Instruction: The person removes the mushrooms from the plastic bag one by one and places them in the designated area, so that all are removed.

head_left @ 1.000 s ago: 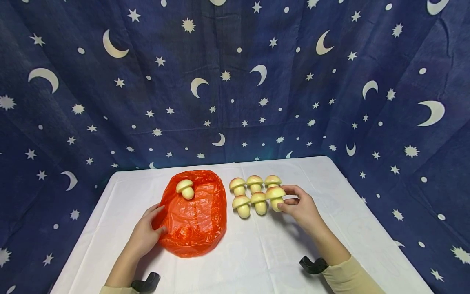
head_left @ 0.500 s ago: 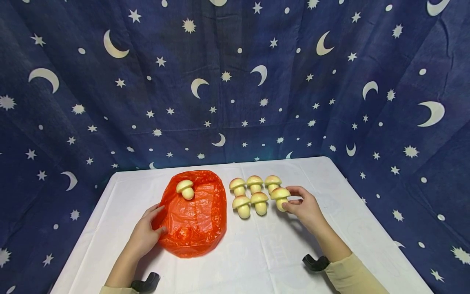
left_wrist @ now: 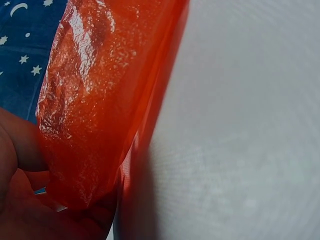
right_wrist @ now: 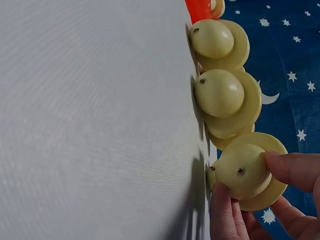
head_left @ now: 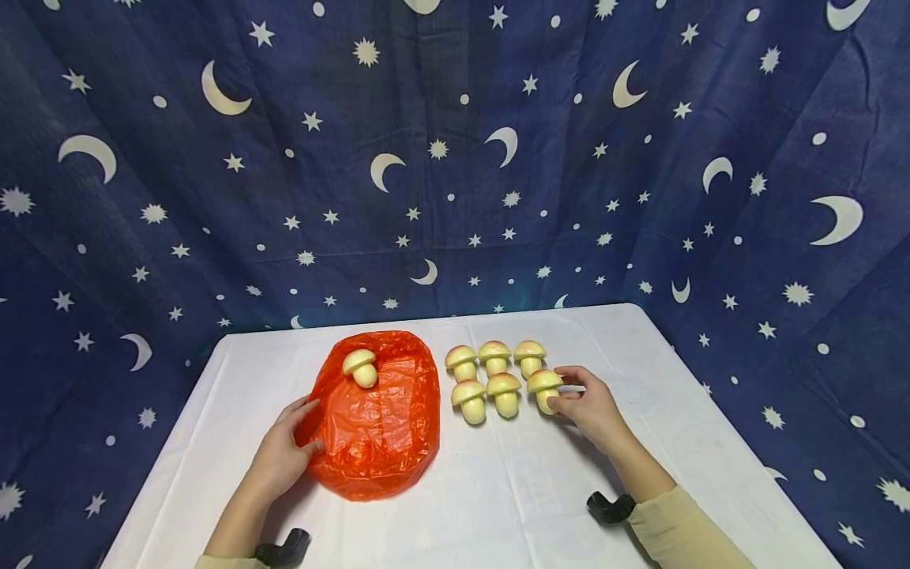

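Note:
In the head view, a red plastic bag (head_left: 377, 411) lies spread with its rim raised and one toy mushroom (head_left: 360, 368) inside. My left hand (head_left: 280, 450) grips the bag's left rim; the left wrist view shows the red film (left_wrist: 95, 100) between thumb and fingers. My right hand (head_left: 592, 407) pinches a pale yellow mushroom (head_left: 544, 387) with a reddish-topped cap, at the right end of the front row. Seen from the right wrist, thumb and fingertips hold its stem and cap (right_wrist: 245, 172). Whether it touches the cloth I cannot tell.
Two more mushrooms, a left one (head_left: 469, 401) and a middle one (head_left: 504, 393), lie in the front row. Behind them is a back row of three mushrooms (head_left: 494, 357). White cloth (head_left: 455, 521) covers the table, and a blue star-and-moon curtain (head_left: 455, 158) hangs behind.
My right hand has moved the pinched mushroom to the right, away from its neighbours, then slightly toward me. The left hand and the bag stay put.

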A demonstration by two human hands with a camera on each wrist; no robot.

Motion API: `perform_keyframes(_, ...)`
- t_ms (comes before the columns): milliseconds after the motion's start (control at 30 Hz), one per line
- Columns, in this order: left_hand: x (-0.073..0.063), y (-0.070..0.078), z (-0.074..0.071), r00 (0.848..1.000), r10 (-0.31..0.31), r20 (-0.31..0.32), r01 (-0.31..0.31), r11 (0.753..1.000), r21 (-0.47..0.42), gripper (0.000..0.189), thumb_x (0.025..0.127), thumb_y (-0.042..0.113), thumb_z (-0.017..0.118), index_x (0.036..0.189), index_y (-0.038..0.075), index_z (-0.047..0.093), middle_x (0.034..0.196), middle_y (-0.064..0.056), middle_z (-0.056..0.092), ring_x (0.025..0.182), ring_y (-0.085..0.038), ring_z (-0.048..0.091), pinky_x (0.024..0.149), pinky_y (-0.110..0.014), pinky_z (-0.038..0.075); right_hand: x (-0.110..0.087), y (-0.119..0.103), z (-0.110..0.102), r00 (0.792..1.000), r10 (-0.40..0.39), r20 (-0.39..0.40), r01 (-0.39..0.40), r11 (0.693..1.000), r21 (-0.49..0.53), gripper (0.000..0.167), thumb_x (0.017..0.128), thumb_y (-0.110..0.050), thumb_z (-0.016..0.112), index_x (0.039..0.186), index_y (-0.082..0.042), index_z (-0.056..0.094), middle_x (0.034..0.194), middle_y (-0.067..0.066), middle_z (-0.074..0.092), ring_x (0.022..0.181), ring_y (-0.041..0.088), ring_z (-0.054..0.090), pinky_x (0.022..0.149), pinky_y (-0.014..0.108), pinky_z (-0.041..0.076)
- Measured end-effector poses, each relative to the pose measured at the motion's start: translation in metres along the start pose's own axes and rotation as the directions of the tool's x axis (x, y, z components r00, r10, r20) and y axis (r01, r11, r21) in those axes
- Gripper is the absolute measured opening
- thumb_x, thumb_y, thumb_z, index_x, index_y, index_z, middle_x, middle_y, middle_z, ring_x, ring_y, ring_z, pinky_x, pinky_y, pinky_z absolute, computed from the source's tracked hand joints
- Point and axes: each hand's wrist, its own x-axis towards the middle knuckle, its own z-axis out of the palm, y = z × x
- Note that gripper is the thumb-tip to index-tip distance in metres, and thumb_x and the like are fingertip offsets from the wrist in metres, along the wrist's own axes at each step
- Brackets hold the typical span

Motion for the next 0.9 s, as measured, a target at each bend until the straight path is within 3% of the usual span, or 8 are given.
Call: perform_keyframes(900,0.0004,-0.0044,0.0010,1.000,0.003,0.000,-0.003,1.000,-0.011,0.072,0.095,0.000,0.071,0.162,0.002,0.044,0.175,-0.021,0.028,0.161,-0.051,0.027,0.126,-0.070,0.031,0.0085,0.0074,0.0072,1.000,0.016,-0.022,-0.018,0.996,-0.083,0.062,0.088,-0.002,0.082,0.145,-0.003,0.059,0.144,0.026,0.058,0.095,0.018,0.068,0.075,0.027,0.065)
